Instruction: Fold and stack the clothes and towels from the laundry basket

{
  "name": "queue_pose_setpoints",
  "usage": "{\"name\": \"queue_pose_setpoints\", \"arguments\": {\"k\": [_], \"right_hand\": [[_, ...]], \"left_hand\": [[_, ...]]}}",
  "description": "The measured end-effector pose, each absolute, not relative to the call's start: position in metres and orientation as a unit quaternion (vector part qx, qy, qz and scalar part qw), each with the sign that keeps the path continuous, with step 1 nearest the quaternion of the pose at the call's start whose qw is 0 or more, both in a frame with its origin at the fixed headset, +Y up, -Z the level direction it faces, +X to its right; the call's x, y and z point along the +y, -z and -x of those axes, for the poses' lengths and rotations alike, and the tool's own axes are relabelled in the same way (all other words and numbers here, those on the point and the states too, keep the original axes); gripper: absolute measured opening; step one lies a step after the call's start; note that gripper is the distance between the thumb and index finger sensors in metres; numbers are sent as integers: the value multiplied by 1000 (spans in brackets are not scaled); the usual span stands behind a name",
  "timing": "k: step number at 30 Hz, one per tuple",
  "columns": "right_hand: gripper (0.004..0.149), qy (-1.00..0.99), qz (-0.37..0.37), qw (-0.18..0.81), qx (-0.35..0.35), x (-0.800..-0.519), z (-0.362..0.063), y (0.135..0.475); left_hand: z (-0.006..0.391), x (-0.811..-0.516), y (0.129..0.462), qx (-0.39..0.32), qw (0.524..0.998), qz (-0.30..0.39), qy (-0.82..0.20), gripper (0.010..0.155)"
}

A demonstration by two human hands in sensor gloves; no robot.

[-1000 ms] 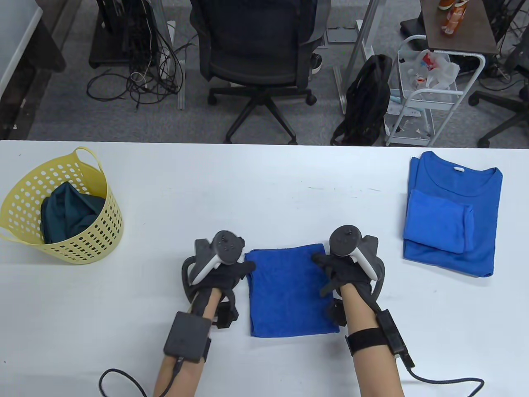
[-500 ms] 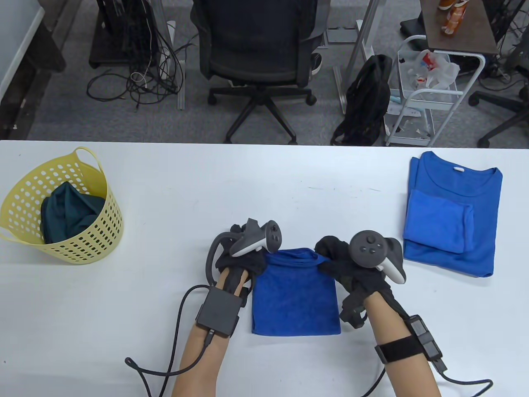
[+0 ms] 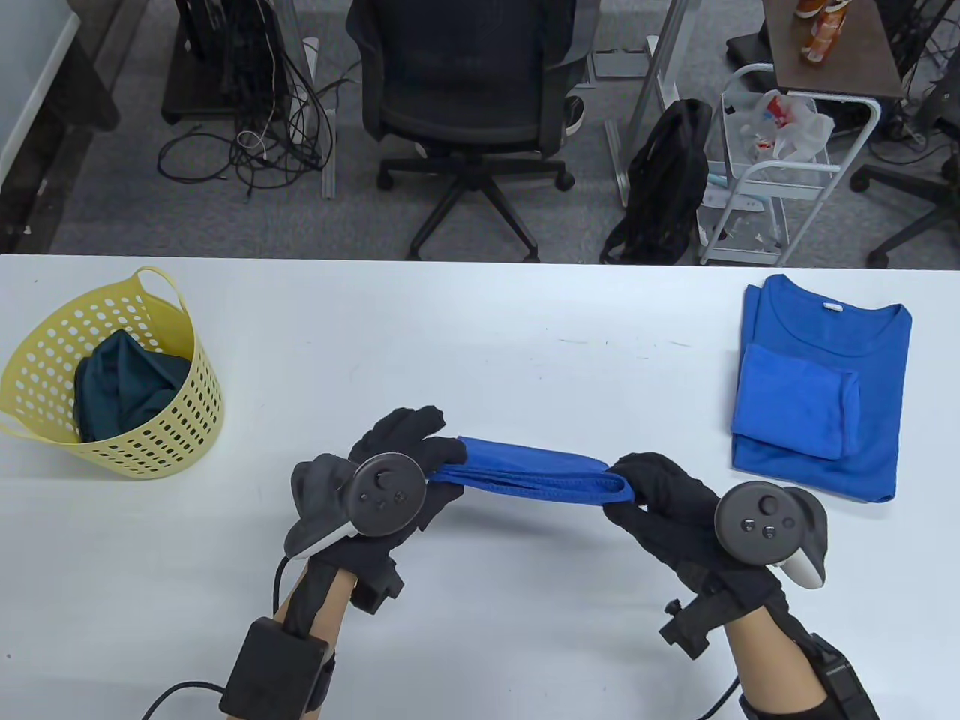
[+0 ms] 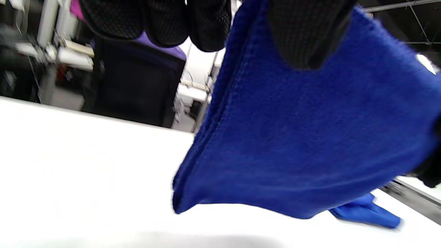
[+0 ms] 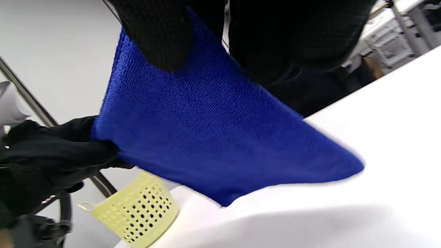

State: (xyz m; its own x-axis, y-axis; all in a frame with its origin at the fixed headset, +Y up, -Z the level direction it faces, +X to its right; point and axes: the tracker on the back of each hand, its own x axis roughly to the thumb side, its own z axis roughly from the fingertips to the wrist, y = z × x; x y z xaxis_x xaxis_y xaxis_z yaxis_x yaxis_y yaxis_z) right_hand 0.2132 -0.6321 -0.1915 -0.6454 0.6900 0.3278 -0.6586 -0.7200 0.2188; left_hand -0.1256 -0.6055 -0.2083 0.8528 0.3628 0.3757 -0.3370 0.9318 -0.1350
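Observation:
A folded dark blue towel (image 3: 532, 480) hangs above the white table (image 3: 480, 337), stretched between both hands. My left hand (image 3: 431, 459) pinches its left top corner and my right hand (image 3: 626, 491) pinches its right top corner. In the left wrist view the towel (image 4: 310, 137) hangs down from my fingers (image 4: 306, 38) with its lower edge near the table. The right wrist view shows the towel (image 5: 206, 134) under my thumb (image 5: 158, 34). A yellow laundry basket (image 3: 45, 360) at the left holds a dark teal garment (image 3: 124, 382).
A folded blue t-shirt (image 3: 862, 337) with a folded blue towel (image 3: 795, 397) on top lies at the table's right. An office chair (image 3: 465, 82), cables, a black bag and a white cart stand beyond the far edge.
The towel lay flat on the table with the hands at its far corners. Both hands gripped those corners and lifted them toward me, so the towel now hangs in the air.

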Motion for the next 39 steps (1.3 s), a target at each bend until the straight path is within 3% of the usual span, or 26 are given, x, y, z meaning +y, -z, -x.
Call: {"name": "queue_pose_setpoints", "arguments": {"k": [5, 7, 9, 11, 13, 14, 16, 18, 21, 25, 30, 33, 37, 39], "right_hand": [[45, -919, -74, 369, 112, -635, -234, 207], [45, -924, -4, 372, 87, -626, -255, 212], [45, -947, 60, 314, 32, -606, -280, 217], [45, -956, 146, 255, -6, -585, -311, 234], [55, -941, 253, 213, -75, -576, -342, 266], [70, -936, 272, 214, -62, -579, -355, 281], [78, -926, 277, 255, -12, -588, -360, 291], [77, -935, 228, 271, 7, -603, -350, 296], [74, -958, 158, 240, 2, -626, -328, 293], [71, -966, 56, 249, 44, -653, -293, 277], [71, -965, -43, 234, 115, -683, -238, 258], [72, -965, -58, 219, 135, -691, -214, 258], [72, -967, -69, 205, 136, -693, -183, 262], [72, -966, -75, 203, 138, -692, -171, 263]], "left_hand": [[79, -613, 257, -196, 935, 234, -179, 52], [45, -610, 279, -205, 928, 263, -167, 52], [3, -597, 302, -231, 920, 253, -191, 52], [-45, -578, 333, -226, 925, 200, -231, 54], [-86, -565, 367, -142, 943, 104, -282, 89], [-94, -564, 377, -114, 949, 72, -285, 98], [-92, -575, 384, -109, 958, 19, -265, 99], [-74, -597, 385, -158, 955, 18, -251, 98], [-24, -624, 354, -200, 963, 2, -181, 93], [62, -644, 300, -184, 975, 30, -121, 85], [202, -640, 228, -66, 995, 15, -74, 79], [265, -625, 208, 17, 996, -21, -82, 75], [337, -599, 225, 144, 978, -103, -107, 68], [364, -596, 252, 206, 971, -66, -101, 63]]}}
